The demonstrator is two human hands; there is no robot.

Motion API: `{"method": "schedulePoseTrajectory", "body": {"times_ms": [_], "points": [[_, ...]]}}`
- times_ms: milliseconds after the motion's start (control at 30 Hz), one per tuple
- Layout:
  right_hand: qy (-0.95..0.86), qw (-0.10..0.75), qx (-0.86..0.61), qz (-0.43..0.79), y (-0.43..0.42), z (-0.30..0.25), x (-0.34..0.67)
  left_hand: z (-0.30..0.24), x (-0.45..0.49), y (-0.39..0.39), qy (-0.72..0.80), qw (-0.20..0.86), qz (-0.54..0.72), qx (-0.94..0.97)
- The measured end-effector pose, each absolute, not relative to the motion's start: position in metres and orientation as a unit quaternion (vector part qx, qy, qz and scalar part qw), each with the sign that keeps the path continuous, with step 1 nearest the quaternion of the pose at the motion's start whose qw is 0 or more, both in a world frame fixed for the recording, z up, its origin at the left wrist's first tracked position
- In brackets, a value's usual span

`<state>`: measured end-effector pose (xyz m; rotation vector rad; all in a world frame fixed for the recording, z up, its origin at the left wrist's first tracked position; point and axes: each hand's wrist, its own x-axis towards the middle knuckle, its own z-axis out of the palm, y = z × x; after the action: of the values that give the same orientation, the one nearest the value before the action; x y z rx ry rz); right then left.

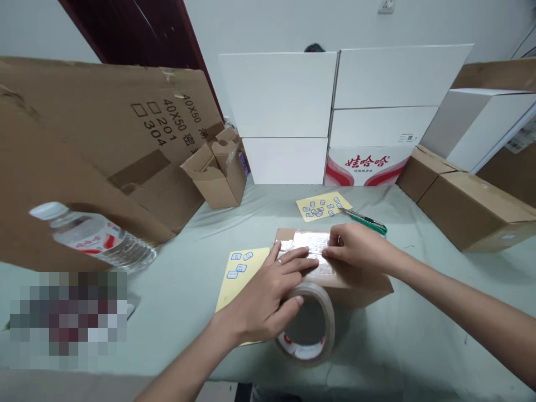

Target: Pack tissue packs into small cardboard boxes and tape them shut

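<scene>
Cardboard box (364, 291) on the table (180, 312): it stands just beyond a tape roll (329, 324), glossy tape (310, 239) across its top. The left hand (268, 293) lies open, fingers spread on the box, thumb at the roll's rim; the right hand (360, 244) is curled over the tape, its grip indeterminable.

The left hand (268, 296) is wearing a thin, pale ring (280, 261) around one slender finger (295, 255), while the right hand (355, 244) is going bare and both slim forearms (460, 304) are showing uncovered.
</scene>
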<state>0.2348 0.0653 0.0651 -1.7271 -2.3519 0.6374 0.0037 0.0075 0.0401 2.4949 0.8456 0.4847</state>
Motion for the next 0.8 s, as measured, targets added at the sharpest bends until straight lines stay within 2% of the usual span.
{"method": "schedulePoseTrajectory", "body": {"times_ms": [100, 267, 333, 433, 500, 600, 733, 800], "points": [[-0.78, 0.086, -0.587, 0.197, 0.072, 0.065, 0.24, 0.04, 0.003, 0.006, 0.313, 0.247, 0.182, 0.899], [-0.764, 0.149, -0.597, 0.195, 0.077, 0.07, 0.266, 0.044, -0.001, 0.007, 0.359, 0.335, 0.282, 0.824], [-0.756, 0.203, -0.562, 0.266, 0.07, 0.076, 0.273, 0.051, 0.002, 0.01, 0.406, 0.382, 0.311, 0.77], [-0.723, 0.271, -0.458, 0.442, 0.052, 0.084, 0.264, 0.061, 0.013, 0.017, 0.462, 0.413, 0.317, 0.718], [-0.721, 0.277, -0.404, 0.49, 0.044, 0.088, 0.25, 0.066, 0.02, 0.023, 0.469, 0.396, 0.308, 0.727], [-0.758, 0.283, -0.376, 0.452, 0.054, 0.091, 0.235, 0.068, 0.024, 0.026, 0.469, 0.338, 0.282, 0.766], [-0.682, 0.384, -0.511, 0.357, 0.106, 0.082, 0.253, 0.059, 0.019, 0.022, 0.474, 0.212, 0.193, 0.832], [-0.633, 0.403, -0.577, 0.322, 0.136, 0.065, 0.271, 0.048, 0.017, 0.019, 0.442, 0.153, 0.132, 0.874]]}}
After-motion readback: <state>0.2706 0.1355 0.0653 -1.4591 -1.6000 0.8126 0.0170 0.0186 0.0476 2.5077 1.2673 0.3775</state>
